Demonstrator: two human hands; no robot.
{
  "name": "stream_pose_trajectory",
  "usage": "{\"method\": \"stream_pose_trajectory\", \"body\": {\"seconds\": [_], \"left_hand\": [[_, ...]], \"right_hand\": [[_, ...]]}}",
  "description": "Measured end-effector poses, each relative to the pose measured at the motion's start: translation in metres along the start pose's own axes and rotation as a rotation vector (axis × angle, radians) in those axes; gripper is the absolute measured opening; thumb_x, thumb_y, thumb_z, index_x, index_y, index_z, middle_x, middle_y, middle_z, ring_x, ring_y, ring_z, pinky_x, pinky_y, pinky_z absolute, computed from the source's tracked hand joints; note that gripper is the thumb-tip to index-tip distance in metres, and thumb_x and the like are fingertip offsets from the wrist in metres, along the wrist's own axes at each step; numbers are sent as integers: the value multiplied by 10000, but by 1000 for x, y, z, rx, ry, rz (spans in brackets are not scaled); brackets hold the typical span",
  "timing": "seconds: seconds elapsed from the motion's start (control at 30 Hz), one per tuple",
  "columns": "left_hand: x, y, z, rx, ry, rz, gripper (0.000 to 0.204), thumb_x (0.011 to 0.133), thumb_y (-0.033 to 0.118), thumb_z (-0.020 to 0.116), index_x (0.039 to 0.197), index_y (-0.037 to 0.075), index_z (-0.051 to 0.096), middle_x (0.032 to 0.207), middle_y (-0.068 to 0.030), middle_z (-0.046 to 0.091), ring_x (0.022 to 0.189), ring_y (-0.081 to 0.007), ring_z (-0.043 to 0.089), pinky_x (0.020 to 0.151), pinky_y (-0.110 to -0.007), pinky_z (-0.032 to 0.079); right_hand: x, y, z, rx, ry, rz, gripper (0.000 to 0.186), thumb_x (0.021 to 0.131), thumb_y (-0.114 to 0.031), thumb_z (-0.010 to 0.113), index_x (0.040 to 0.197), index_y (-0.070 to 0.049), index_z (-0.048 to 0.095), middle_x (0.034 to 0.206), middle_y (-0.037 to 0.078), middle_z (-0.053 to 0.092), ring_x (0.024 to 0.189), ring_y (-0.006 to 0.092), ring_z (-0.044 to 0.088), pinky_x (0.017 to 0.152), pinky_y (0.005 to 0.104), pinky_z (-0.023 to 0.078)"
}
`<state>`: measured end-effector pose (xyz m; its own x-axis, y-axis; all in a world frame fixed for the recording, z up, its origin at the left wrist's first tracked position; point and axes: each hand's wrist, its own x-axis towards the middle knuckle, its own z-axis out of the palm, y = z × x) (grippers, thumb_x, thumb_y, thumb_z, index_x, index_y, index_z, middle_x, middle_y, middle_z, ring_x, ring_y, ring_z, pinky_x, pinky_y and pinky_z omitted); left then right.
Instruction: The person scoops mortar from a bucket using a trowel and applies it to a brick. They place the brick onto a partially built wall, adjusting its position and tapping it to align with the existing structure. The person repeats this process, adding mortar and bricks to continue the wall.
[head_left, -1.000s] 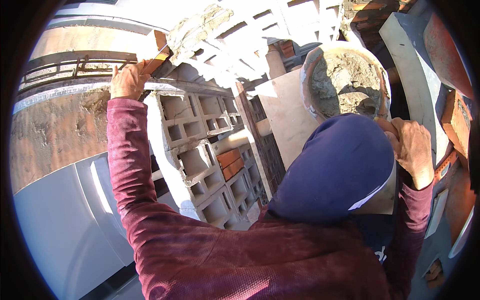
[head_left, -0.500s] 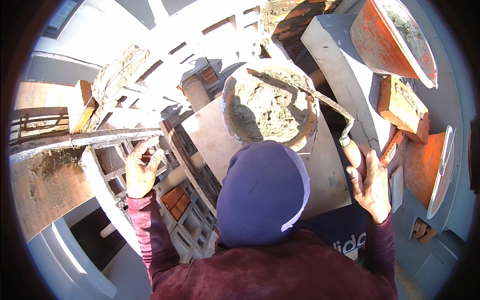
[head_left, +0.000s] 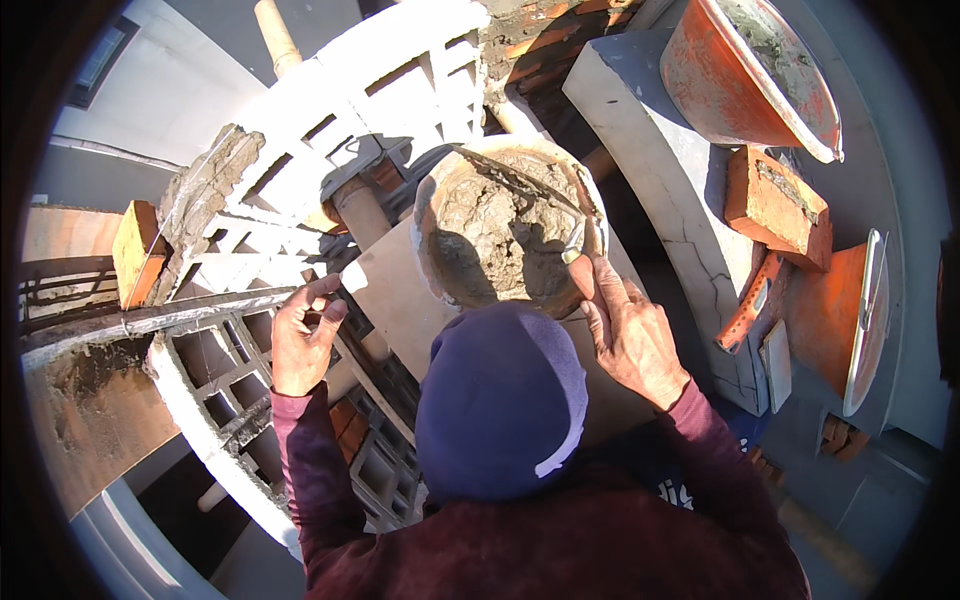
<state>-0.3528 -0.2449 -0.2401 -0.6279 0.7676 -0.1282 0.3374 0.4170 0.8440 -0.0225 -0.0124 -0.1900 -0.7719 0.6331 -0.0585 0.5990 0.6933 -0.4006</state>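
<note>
My right hand [head_left: 636, 335] is wrapped round the wooden handle of a trowel [head_left: 530, 183]. The trowel's long blade lies over grey wet mortar [head_left: 490, 235] in a round bowl [head_left: 424, 215]; how deep its edge sits I cannot tell. That bowl rests on a pale board [head_left: 385, 285] ahead of me. To the left, my left hand [head_left: 304, 340] is raised above hollow blockwork [head_left: 205, 355]. Its fingers are bent, thumb apart from them, with nothing visible between.
At the right, an orange bucket [head_left: 700, 95] stands by a pale ledge [head_left: 640, 120]. Orange bricks [head_left: 775, 205], an orange-handled tool [head_left: 745, 305] and a second orange bucket [head_left: 825, 310] lie nearer. Along the left run a taut string and a mortar-topped wall [head_left: 215, 175] with an upright brick [head_left: 138, 255].
My right hand has moved left, carrying the trowel from the bowl's right rim to over the mortar. My left hand stays raised at the left. The whole view has shifted slightly.
</note>
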Motion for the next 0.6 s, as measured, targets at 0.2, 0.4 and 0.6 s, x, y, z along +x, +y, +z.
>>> {"method": "stream_pose_trajectory", "body": {"seconds": [0.2, 0.4, 0.6], "left_hand": [[-8, -13, -6, -21, 128, 1, 333, 951, 201, 727, 1209, -6, 689, 858, 8, 638, 784, -81, 542, 764, -256, 469], [1, -13, -33, -73, 388, 51, 253, 952, 74, 699, 1200, 23, 696, 858, 26, 617, 756, -45, 505, 703, -207, 429], [-11, -29, -45, -56, 462, 27, 255, 974, 78, 678, 1211, -15, 684, 1126, -68, 707, 1027, -113, 621, 918, -263, 485]], "right_hand": [[-19, -8, -13, 149, 192, -140, 662, 953, -154, 628, 1532, -9, 341, 1104, 257, 635, 877, 439, 683, 721, 466, 574], [9, 3, 9, -90, -46, -28, 648, 947, -157, 623, 1516, -6, 351, 996, 263, 640, 754, 438, 671, 658, 482, 557], [1, -15, -1, 160, 198, -132, 661, 950, -142, 611, 1537, -35, 326, 1069, 254, 631, 823, 432, 675, 679, 484, 565]]}}
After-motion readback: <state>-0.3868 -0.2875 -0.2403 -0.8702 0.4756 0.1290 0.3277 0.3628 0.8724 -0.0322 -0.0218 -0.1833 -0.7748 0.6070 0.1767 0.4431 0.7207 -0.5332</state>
